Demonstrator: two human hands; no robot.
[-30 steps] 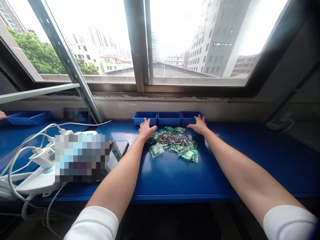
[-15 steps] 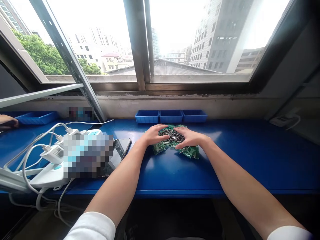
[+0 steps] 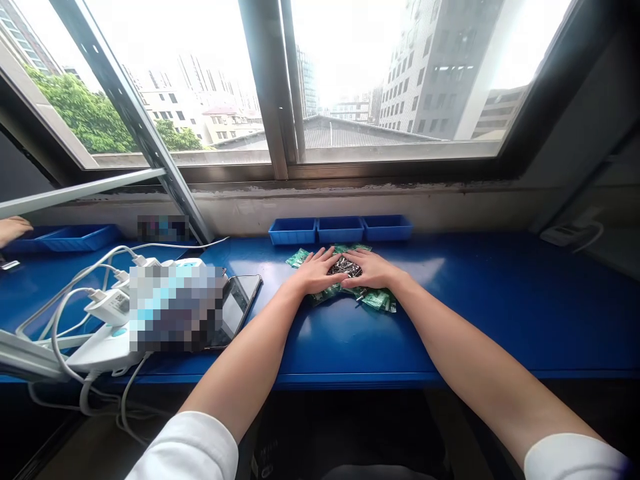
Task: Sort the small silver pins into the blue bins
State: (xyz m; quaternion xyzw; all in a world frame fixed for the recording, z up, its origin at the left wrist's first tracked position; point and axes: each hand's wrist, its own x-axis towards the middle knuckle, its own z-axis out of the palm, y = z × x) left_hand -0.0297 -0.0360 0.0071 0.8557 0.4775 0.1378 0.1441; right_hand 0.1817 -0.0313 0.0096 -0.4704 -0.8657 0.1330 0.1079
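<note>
A heap of small dark metal parts, too small to name exactly, lies on the blue table. Around and under it are several green plastic packets, some poking out at the front right and one at the back left. My left hand lies over the left side of the heap with its fingers apart. Over the right side rests my right hand, also with fingers spread. Metal parts show in the gap between the two hands. What lies beneath the palms is hidden.
Three blue bins stand in a row behind the heap. To the left lie a phone and a white power strip with plugs and cables. A metal post rises there. Another person's hand is at far left, near a blue tray.
My hands have come closer together and lower onto the heap, narrowing the gap between them. A green packet now shows left of my left hand. The other person's hand has shifted slightly.
</note>
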